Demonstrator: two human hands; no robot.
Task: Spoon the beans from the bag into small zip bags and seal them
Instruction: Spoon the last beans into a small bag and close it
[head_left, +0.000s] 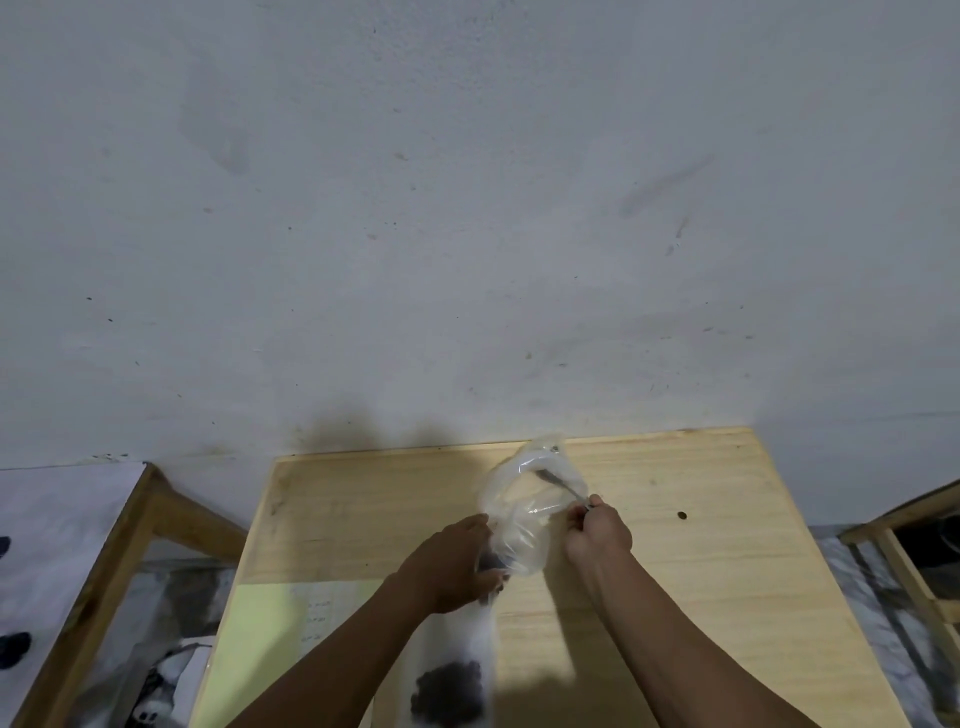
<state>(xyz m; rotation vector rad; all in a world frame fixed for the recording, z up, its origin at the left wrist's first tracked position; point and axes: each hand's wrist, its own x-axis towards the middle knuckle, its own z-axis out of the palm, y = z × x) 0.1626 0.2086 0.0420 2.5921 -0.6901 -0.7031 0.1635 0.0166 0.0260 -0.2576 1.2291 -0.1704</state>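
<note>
Your right hand is gripping the spoon inside the big bag over the desk; your left hand is pinching the bag and small zip bag. Keep the mouth open, scoop level, tip slowly.

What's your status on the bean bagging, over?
Left hand grips a clear bag over the wooden table. Right hand holds the spoon inside that bag. Dark beans lie in a bag below. Nothing in the way.
</note>
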